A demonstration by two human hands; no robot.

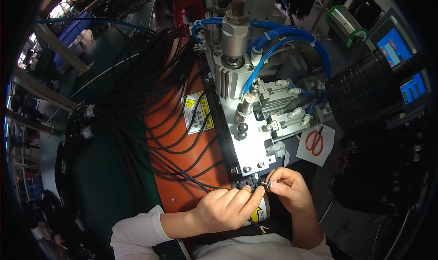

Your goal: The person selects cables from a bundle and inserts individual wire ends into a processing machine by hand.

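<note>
My left hand (228, 208) is closed, its fingertips at the black slotted fixture (244, 183) at the near end of the machine. From beneath that hand sticks out a black cable end (260, 226) with several bare-tipped coloured wires. My right hand (292, 189) pinches thin wires (268, 184), pale and dark, between thumb and forefinger, just right of the left fingertips. A metal press head (251, 146) stands directly beyond both hands. What lies inside the left palm is hidden.
Many black cables (137, 93) fan across an orange panel (187, 162) at left. Blue air hoses (287, 34) loop over the machine. Red-handled scissors (315, 142) lie on white paper at right, near a thick black tube (360, 91). A wire spool (344, 25) and screen (394, 47) stand beyond.
</note>
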